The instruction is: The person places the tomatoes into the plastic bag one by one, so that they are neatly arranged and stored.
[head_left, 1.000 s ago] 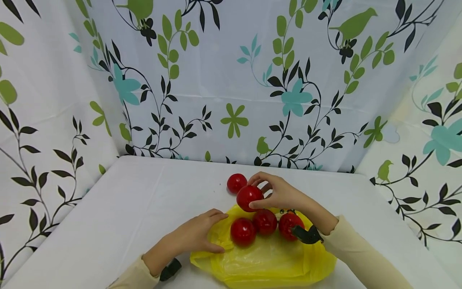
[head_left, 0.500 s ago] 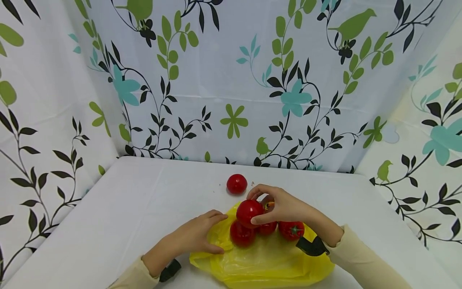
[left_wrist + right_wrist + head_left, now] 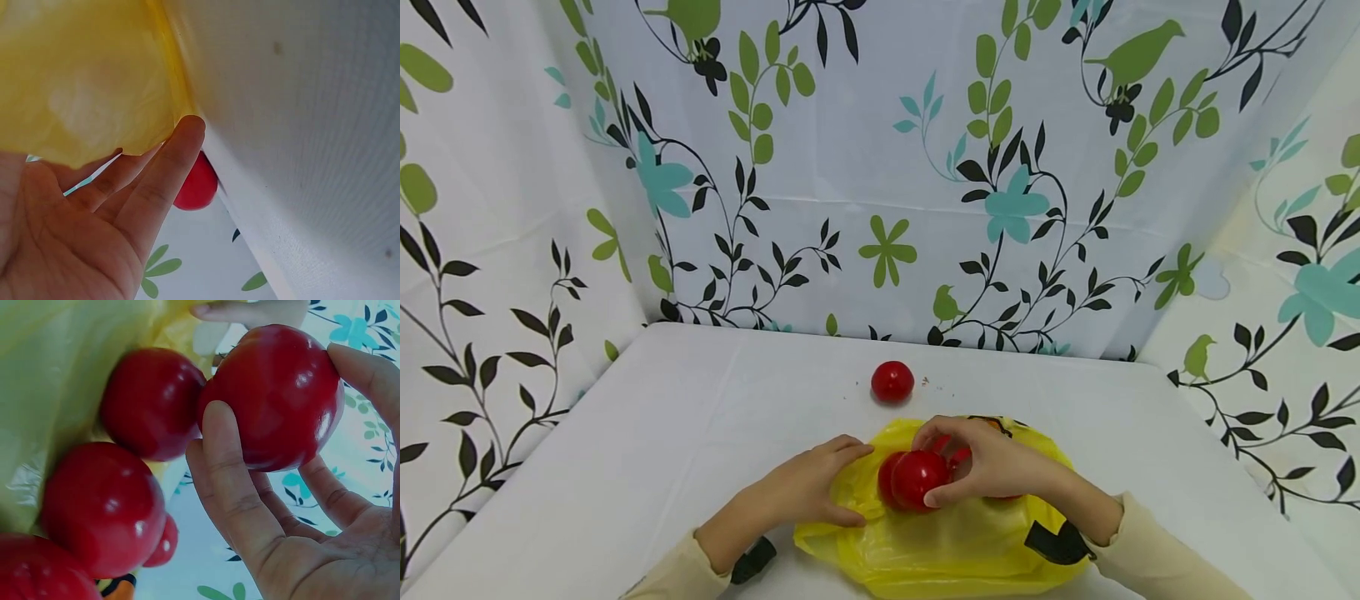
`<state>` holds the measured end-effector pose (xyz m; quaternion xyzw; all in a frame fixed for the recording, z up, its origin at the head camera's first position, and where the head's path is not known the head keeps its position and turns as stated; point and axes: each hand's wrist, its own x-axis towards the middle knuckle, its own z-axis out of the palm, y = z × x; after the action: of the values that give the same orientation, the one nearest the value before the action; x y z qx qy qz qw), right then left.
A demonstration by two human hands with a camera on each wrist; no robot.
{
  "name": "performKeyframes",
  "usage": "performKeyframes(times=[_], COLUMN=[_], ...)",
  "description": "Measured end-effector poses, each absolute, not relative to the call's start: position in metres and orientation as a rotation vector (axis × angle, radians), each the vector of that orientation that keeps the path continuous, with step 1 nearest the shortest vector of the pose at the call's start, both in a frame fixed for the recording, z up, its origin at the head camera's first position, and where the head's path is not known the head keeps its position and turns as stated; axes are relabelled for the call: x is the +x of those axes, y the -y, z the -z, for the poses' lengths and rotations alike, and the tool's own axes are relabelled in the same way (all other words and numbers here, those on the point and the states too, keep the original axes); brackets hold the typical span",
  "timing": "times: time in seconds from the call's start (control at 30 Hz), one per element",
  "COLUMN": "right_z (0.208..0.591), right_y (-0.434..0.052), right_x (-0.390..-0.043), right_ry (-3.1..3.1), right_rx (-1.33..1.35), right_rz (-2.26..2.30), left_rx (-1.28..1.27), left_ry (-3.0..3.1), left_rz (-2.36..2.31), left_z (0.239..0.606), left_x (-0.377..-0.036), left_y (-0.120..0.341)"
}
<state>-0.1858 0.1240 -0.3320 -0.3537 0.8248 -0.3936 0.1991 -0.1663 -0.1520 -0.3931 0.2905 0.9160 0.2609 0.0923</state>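
Note:
My right hand (image 3: 992, 467) holds a shiny red tomato (image 3: 919, 482) between thumb and fingers above a yellow plastic bag (image 3: 955, 550). The right wrist view shows this held tomato (image 3: 275, 400) close to other tomatoes: one beside it (image 3: 153, 403), one lower (image 3: 103, 509) and one cut off at the corner (image 3: 37, 569). In the head view my right hand covers most of them. At the bag's left edge my left hand (image 3: 812, 483) lies with extended fingers; in the left wrist view these fingers (image 3: 169, 169) touch the yellow film (image 3: 87, 75).
Another red tomato (image 3: 892, 382) lies on the white table (image 3: 737, 408) beyond the bag, with small specks beside it. Curtains (image 3: 887, 167) patterned with leaves and birds enclose the back and sides. Dark straps (image 3: 1056, 543) circle the wrists.
My right hand has lowered the tomato from above the bag's far edge toward the near side, among the tomatoes on the bag. My left hand has stayed in place.

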Motion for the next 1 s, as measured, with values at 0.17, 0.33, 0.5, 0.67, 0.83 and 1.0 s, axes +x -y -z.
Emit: performKeyframes(times=[0.17,0.33,0.5,0.67,0.83,1.0], right_z=[0.337,0.34,0.342,0.347,0.353,0.357], right_y=[-0.126,-0.128,-0.129,-0.13,-0.129,-0.128], right_x=[-0.182,-0.178,-0.172,-0.167,-0.161,-0.156], right_ry=[-2.281,-2.27,-2.25,-2.215,-2.178,-2.165], right_rx=[-0.969,-0.927,-0.934,-0.951,-0.93,-0.954], right_rz=[1.114,1.109,1.11,1.12,1.147,1.126], left_rx=[0.85,0.838,0.852,0.856,0.848,0.847], left_ry=[-2.712,-2.707,-2.714,-2.71,-2.708,-2.714], left_rz=[-0.78,-0.783,-0.782,-0.783,-0.774,-0.767], left_z=[0.393,0.394,0.394,0.395,0.395,0.394], left_x=[-0.166,-0.165,-0.165,-0.165,-0.166,-0.166], left_y=[0.152,0.152,0.152,0.151,0.151,0.152])
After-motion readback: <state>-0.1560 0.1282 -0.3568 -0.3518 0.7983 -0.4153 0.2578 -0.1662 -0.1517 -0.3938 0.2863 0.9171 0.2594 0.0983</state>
